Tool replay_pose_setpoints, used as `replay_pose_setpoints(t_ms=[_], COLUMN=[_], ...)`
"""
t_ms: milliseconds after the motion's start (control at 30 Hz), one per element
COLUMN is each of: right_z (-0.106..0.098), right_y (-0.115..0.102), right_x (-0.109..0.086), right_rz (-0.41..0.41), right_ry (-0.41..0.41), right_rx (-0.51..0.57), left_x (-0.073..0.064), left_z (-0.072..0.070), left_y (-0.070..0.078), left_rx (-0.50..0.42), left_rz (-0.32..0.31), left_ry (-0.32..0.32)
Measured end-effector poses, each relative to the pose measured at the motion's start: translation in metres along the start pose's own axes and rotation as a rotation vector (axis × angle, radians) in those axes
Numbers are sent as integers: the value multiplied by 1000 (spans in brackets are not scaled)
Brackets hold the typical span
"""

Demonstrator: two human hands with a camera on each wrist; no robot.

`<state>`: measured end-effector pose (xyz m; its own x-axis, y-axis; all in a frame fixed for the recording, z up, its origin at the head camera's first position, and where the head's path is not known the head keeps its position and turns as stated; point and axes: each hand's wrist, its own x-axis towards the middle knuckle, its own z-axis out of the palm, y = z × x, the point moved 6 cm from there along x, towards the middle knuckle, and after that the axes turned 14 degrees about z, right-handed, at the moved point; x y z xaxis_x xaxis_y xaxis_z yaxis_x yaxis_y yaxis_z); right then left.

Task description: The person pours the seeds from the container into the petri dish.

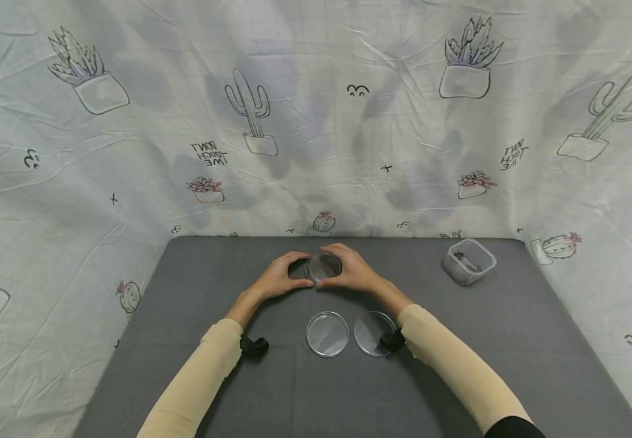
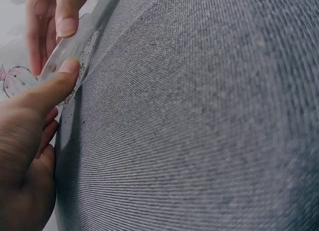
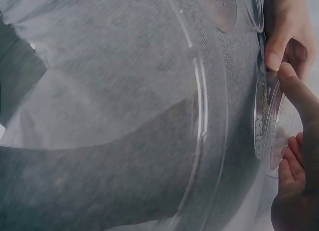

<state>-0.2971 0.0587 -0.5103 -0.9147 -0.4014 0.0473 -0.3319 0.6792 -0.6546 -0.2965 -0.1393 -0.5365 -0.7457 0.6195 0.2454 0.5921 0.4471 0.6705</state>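
Near the table's back edge, both hands meet around a clear petri dish [image 1: 323, 267] with dark grains in it. The left hand [image 1: 281, 275] curves about its left side, thumb and fingertips at the rim. From the other side, the right hand [image 1: 353, 269] holds a clear round lid [image 3: 278, 128] between thumb and fingers. This lid is tilted beside the dish in the right wrist view, its edge close against the dish's speckled part [image 3: 260, 116]. In the left wrist view, grains [image 2: 88, 49] lie along the dish's lower edge and a few specks are on the cloth.
Two clear round dishes, the left one [image 1: 327, 334] and the right one [image 1: 367, 336], lie in front of the hands, the latter partly under the right wrist camera [image 1: 392, 340]. A clear plastic tub [image 1: 470, 263] with dark contents stands at back right. Patterned cloth [image 1: 316, 121] hangs behind the grey table [image 1: 272, 389].
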Motion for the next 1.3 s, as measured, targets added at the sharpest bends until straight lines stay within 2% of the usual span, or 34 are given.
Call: replay_pose_setpoints(t_ms=[433,967,1133,1300], right_z=[7,8,10,6], right_y=[-9,-12,-14,-13], right_x=[4,2,-4,-14], right_rz=[-18,-3,24,92], right_ry=[-18,-7,6,24], right_rx=[-23,-34,-28,-5], left_x=[0,-1,-5,-13], left_z=[-2,-6,-6,-8], left_y=[0,2,2,0], left_rx=[-9,-23,-25,-29], left_rz=[11,-12,-9,-7], left_ry=[17,-20,-34,-52])
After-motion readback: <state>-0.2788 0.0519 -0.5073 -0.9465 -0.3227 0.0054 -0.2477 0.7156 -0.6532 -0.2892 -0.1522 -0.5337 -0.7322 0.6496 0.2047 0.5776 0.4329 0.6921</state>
